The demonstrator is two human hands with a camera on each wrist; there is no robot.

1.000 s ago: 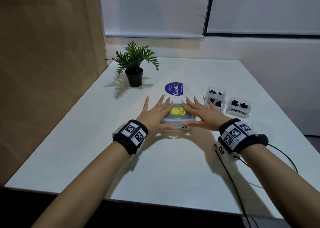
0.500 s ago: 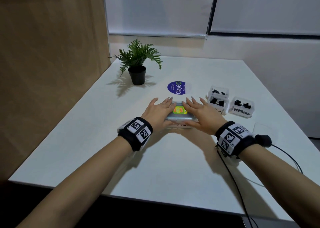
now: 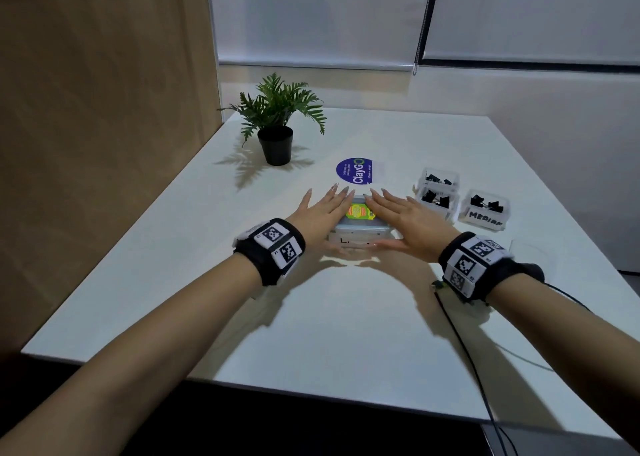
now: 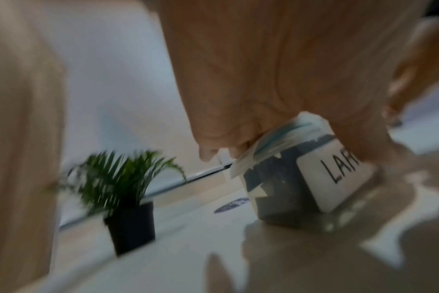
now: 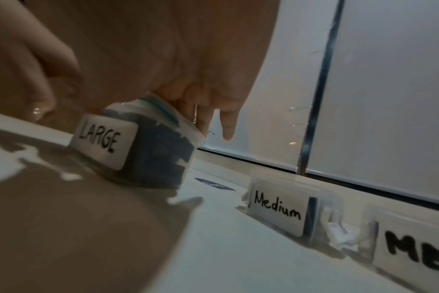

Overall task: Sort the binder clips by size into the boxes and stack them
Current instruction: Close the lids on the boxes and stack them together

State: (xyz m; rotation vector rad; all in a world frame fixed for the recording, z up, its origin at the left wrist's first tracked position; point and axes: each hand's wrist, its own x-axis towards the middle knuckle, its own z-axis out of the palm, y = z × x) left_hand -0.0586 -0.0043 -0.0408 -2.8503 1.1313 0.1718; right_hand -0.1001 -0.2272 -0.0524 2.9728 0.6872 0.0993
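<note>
Both hands (image 3: pixel 320 213) (image 3: pixel 403 218) flat, pressing LARGE box (image 3: pixel 360 237) lid.

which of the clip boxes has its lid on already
The LARGE box, under both the left hand and right hand, has its lid on. The three boxes to its right, among them the Medium box, stand open with clips showing.

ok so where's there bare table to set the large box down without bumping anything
Widest bare patch: the near table, between both hands and the front edge. Also free: left of the left hand, this side of the potted plant. Crowded: right of the right hand, by the open clip boxes and cable.
</note>
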